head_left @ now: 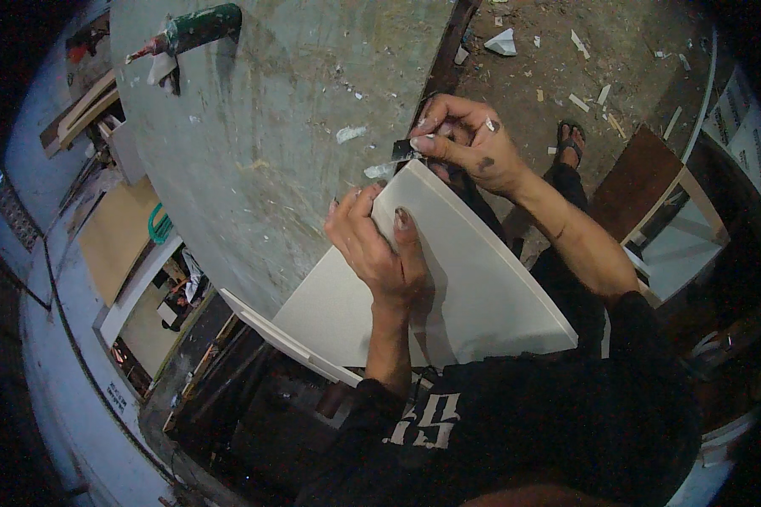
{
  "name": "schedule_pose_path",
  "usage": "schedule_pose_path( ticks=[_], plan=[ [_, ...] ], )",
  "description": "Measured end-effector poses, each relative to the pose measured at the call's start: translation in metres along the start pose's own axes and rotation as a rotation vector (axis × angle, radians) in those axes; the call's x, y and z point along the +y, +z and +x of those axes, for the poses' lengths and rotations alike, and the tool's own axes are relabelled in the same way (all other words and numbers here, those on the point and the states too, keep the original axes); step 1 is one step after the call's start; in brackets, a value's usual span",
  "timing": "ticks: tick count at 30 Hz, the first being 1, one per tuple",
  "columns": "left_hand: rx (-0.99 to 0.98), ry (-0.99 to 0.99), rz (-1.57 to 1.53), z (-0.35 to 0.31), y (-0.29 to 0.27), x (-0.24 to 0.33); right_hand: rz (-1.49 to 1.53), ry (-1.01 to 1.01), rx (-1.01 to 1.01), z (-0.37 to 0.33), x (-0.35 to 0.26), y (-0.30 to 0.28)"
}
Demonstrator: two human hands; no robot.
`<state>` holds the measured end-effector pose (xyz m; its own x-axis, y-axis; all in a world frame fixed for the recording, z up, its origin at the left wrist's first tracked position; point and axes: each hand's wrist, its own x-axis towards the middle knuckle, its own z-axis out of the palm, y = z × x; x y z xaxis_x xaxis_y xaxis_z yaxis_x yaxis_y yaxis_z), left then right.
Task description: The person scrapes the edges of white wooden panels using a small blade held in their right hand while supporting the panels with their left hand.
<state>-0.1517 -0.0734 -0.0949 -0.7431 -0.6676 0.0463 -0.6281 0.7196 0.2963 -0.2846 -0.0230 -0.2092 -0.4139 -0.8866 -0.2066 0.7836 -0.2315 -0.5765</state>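
Observation:
A white flat panel with a pale edge rests partly on the worn grey tabletop and reaches toward my body. My left hand grips it near its far corner, thumb on the upper face and fingers at the left edge. At that corner my right hand is pinched, thumb against forefinger, on a small black flat piece. A thin whitish strip shows beside the piece; I cannot tell whether it is attached. The right hand's other fingers are curled and partly hidden.
A green bottle with a red nozzle lies at the table's far left. Scraps litter the floor beyond the table's right edge. A person's sandalled foot and a brown board are at right. Boards stand at left.

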Motion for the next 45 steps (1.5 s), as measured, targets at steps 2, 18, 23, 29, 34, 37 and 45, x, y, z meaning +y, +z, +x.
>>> schedule_pose_path(
  ticks=[2,18,23,29,34,37,45],
  plan=[
    [0.001,0.013,-0.003,0.0,0.001,-0.001,0.003,0.008,-0.005,0.0,0.001,-0.001],
    [0.002,0.008,-0.003,0.0,0.001,-0.001,0.073,0.008,-0.062,0.005,0.005,-0.004],
    [-0.002,0.006,-0.027,0.001,0.002,0.0,0.074,0.057,-0.089,0.004,0.002,-0.007],
    [0.0,0.01,-0.014,0.001,0.0,0.0,0.075,0.059,-0.092,0.006,-0.002,-0.003],
    [0.006,0.011,-0.011,0.0,0.002,0.0,0.091,-0.065,-0.061,0.009,0.011,-0.008],
    [-0.001,-0.002,-0.011,0.0,0.001,0.001,0.084,-0.108,-0.048,0.01,0.009,-0.004],
    [-0.001,-0.041,-0.039,-0.002,0.002,0.001,0.157,0.034,-0.103,0.011,0.003,-0.007]
  ],
)
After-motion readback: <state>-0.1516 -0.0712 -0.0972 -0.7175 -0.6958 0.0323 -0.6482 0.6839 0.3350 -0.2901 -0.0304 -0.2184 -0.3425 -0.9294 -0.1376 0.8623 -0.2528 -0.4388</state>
